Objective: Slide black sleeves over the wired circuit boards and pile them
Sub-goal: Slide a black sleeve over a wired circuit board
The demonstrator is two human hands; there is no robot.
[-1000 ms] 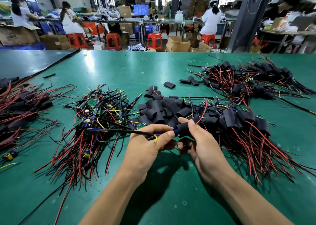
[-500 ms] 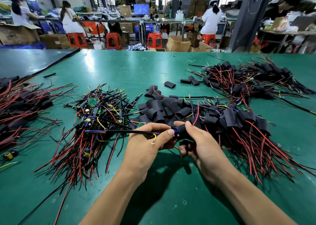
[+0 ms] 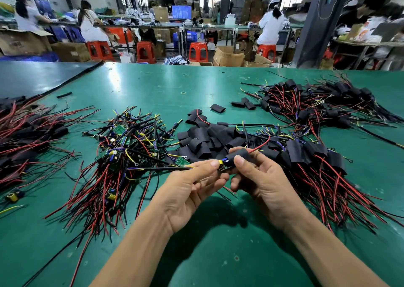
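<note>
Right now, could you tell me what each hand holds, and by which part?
The left hand pinches the circuit board at its cable end; the right hand pinches the black sleeve across its width, partly over the board.

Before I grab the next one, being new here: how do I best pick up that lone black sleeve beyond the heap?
Probably from above: pinch the lone sleeve across its two long edges. It lies flat on the table, apart from the sleeve heap, so nothing blocks that approach.

Orange stools (image 3: 146, 51), cardboard boxes (image 3: 228, 56), dark pillar (image 3: 314, 22).
</note>
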